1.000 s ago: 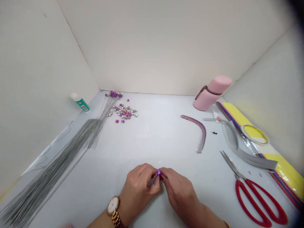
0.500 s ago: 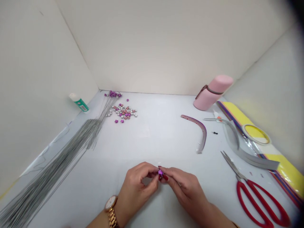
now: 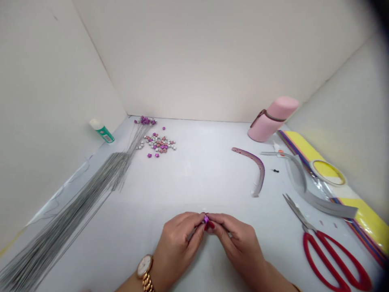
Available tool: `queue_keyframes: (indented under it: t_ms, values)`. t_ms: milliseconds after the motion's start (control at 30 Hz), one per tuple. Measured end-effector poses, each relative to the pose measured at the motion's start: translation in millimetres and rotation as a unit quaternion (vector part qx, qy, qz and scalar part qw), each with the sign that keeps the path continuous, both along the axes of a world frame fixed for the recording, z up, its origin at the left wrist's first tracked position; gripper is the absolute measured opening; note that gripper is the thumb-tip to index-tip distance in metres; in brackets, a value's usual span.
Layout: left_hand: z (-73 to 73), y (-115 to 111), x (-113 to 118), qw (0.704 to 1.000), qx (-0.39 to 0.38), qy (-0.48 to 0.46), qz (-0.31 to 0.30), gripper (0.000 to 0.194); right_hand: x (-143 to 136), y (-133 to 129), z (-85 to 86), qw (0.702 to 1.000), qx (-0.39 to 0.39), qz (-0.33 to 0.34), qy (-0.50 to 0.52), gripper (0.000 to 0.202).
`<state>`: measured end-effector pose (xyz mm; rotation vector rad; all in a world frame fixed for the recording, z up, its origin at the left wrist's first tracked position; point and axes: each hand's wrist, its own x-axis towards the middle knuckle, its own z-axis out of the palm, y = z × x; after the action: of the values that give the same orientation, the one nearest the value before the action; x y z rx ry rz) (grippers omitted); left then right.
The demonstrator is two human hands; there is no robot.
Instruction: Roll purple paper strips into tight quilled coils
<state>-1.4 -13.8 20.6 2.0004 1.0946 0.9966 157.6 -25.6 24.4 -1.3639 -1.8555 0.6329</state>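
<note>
A small shiny purple paper star (image 3: 206,219) is pinched between the fingertips of both hands, above the near middle of the white table. My left hand (image 3: 182,237), with a gold watch (image 3: 144,265) on its wrist, is closed on the star's left side. From the right, my right hand (image 3: 237,237) grips it with thumb and fingers. The fingertips cover much of the star. Farther off to the left lies a pile of purple, silver and pink stars (image 3: 161,142).
Grey wires (image 3: 91,194) lie bundled on the left, near a glue stick (image 3: 102,130). On the right are red-handled scissors (image 3: 322,243), paper strips (image 3: 253,160), a roll of tape (image 3: 328,172) and yellow packets (image 3: 364,211). A pink bottle (image 3: 272,119) stands behind them.
Both hands have closed in tighter around the purple star, so less of it shows. The left wrist has turned slightly, and the watch face shows more fully.
</note>
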Motion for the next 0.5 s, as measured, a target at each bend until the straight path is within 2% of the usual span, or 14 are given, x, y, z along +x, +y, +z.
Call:
queue_keyframes:
  t_ms: [167, 500]
  values:
    - [-2.3, -0.5, 1.5, 1.000, 0.016, 0.009, 0.022, 0.019, -0.6, 1.1, -1.3, 1.000, 0.012, 0.023, -0.007, 0.021]
    - [-4.4, -2.9, 5.4, 0.993, 0.076, 0.058, 0.070, 0.012, -6.5, -6.0, -2.9, 0.997, 0.054, 0.007, -0.047, 0.021]
